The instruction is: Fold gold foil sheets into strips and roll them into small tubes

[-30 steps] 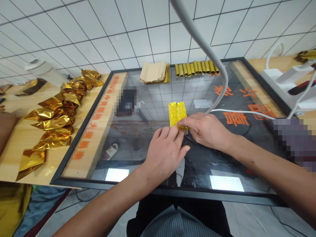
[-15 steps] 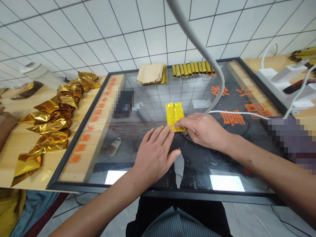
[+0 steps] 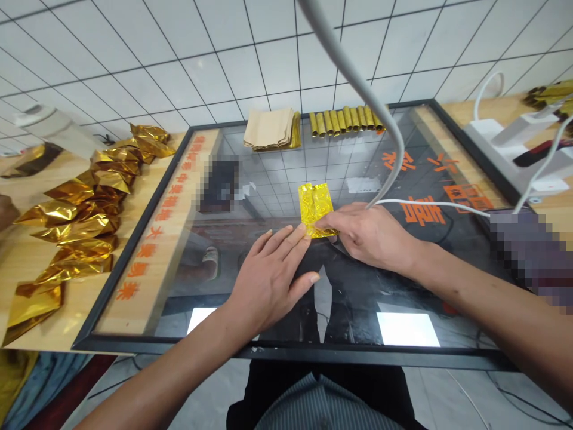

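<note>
A small rectangle of shiny gold foil paper point(image 3: 314, 202) lies flat on the dark glass tabletop point(image 3: 268, 263), with a crease down its middle. My left hand point(image 3: 271, 276) rests palm down with its fingers stretched out, fingertips touching the foil's lower left corner. From the right, my right hand point(image 3: 375, 234) lays its index finger across the foil's lower part. Its other fingers are curled in at the foil's lower right edge, and the thumb is mostly hidden.
Behind the foil stand a stack of brown paper point(image 3: 268, 128) and a row of gold tubes point(image 3: 347, 120). Folded gold foil pieces point(image 3: 80, 232) line the left. A grey cable point(image 3: 394, 134) arches beside my right hand; a power strip point(image 3: 519, 152) sits right. Another person's hand point(image 3: 6, 210) shows far left.
The view has shifted slightly, so things at the left sit further left. Both hands stay at the foil in nearly the same pose. The other person's hand has moved mostly out of view.
</note>
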`<state>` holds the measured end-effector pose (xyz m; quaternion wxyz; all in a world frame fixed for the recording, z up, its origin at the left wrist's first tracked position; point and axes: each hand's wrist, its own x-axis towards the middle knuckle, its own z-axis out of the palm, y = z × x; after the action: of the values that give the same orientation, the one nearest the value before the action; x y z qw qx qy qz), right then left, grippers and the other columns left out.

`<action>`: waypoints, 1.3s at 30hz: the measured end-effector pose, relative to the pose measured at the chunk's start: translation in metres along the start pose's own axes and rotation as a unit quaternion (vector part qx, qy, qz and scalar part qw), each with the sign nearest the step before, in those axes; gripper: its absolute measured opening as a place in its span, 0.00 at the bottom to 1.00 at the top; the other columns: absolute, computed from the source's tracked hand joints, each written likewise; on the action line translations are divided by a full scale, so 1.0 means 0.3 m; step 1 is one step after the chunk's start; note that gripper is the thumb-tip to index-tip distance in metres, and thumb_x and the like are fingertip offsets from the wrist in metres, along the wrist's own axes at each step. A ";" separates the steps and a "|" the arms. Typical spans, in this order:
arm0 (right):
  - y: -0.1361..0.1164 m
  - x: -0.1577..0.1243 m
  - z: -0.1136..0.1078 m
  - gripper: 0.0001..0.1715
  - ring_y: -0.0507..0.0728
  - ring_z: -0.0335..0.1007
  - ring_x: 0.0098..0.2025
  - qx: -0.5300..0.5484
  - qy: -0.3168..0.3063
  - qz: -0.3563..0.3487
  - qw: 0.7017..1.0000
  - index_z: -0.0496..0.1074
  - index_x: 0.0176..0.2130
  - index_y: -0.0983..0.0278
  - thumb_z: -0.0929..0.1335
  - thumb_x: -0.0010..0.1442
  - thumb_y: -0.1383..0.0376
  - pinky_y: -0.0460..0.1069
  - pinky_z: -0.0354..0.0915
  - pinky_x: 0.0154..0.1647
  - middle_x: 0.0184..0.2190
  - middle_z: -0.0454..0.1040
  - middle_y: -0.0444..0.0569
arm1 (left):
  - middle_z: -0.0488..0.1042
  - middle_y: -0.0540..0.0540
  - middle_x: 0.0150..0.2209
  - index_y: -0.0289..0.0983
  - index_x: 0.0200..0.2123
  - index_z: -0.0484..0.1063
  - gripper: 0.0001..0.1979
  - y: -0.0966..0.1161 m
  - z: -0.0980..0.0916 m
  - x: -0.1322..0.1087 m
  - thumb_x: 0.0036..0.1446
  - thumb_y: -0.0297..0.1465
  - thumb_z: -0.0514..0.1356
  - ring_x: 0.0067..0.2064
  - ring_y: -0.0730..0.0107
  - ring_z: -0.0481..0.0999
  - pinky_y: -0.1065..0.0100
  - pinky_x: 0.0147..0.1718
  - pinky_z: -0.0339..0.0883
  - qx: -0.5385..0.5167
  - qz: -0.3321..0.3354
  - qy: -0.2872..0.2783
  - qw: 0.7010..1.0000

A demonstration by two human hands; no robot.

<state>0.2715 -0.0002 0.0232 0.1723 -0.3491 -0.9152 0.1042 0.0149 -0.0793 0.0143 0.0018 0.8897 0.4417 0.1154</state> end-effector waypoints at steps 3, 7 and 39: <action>-0.001 -0.001 -0.001 0.25 0.60 0.81 0.43 -0.004 -0.003 0.004 1.000 0.80 0.54 0.61 0.63 0.66 0.77 0.53 0.68 0.47 0.43 0.86 0.51 | 0.69 0.40 0.74 0.34 0.69 0.71 0.27 -0.017 -0.003 0.000 0.78 0.46 0.55 0.74 0.48 0.69 0.44 0.71 0.64 -0.008 0.009 0.000 1.000; -0.003 0.001 -0.004 0.25 0.60 0.80 0.43 -0.006 -0.007 0.007 1.000 0.80 0.54 0.60 0.63 0.66 0.77 0.52 0.68 0.46 0.42 0.86 0.50 | 0.70 0.38 0.73 0.34 0.69 0.71 0.27 -0.028 -0.004 0.000 0.78 0.45 0.56 0.73 0.48 0.70 0.44 0.70 0.66 -0.010 0.016 0.005 1.000; 0.037 0.006 -0.021 0.25 0.59 0.80 0.41 0.004 0.001 0.006 1.000 0.83 0.51 0.59 0.63 0.66 0.76 0.52 0.67 0.44 0.38 0.86 0.49 | 0.78 0.38 0.65 0.34 0.61 0.74 0.20 -0.059 -0.012 0.104 0.81 0.38 0.49 0.68 0.54 0.76 0.53 0.69 0.71 0.035 0.200 -0.019 0.979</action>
<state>0.2793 0.0096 0.0261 0.1738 -0.3539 -0.9126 0.1086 0.0185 -0.0442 0.0224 -0.0441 0.9616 0.2586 0.0808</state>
